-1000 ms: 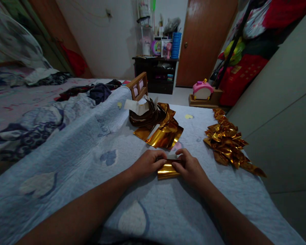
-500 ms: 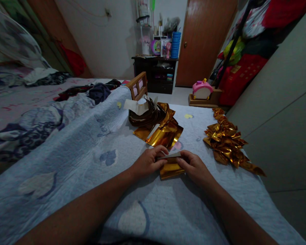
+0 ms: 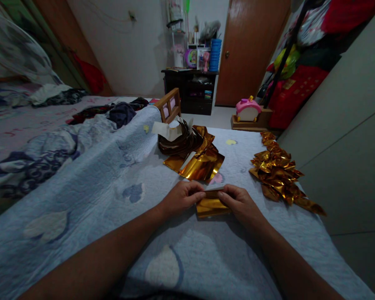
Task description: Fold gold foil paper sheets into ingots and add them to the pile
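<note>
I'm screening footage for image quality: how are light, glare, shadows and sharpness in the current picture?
Head view: dim overall; glints on the foil heap at right, duller sheen on the strip in the fingers. Head view: soft shadows on the quilt; edges look stretched, the fan blurred.

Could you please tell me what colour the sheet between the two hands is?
The sheet is shiny gold, seen best in the head view.
</note>
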`<state>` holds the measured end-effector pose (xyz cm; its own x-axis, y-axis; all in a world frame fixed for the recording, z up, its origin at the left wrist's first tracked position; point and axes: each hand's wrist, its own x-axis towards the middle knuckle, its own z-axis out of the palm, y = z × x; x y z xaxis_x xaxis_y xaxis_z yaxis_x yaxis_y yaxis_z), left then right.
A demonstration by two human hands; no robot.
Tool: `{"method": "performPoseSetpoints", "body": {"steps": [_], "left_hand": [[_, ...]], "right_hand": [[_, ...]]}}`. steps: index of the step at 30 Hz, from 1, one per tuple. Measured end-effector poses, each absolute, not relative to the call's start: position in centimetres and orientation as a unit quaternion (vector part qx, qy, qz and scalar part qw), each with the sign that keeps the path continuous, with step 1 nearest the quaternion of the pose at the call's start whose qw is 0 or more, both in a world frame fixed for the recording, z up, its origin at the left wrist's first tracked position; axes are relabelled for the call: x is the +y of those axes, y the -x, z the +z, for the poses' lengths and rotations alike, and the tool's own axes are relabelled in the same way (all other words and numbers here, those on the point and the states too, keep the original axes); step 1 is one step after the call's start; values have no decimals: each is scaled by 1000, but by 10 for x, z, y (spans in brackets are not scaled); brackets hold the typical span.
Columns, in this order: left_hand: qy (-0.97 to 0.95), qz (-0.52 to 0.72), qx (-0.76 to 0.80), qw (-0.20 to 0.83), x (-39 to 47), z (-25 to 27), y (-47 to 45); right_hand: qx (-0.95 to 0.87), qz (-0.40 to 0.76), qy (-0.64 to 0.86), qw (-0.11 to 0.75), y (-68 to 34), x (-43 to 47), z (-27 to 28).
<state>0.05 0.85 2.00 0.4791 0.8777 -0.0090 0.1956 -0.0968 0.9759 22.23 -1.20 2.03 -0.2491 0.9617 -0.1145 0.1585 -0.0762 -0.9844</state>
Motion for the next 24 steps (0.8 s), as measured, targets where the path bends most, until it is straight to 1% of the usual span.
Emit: {"method": "performPoseSetpoints", "body": {"steps": [11,16,24], "left_hand": [[-665,314,395,550,7,20,-1],[-683,310,393,533,8,19,-1],[-694,293,399,522,8,16,0]], "right_hand": [[-569,551,488,368,-225,-11,16],[-563,554,478,384,-223,-11,19],[-565,544,495,374,-224,-10,20]]}}
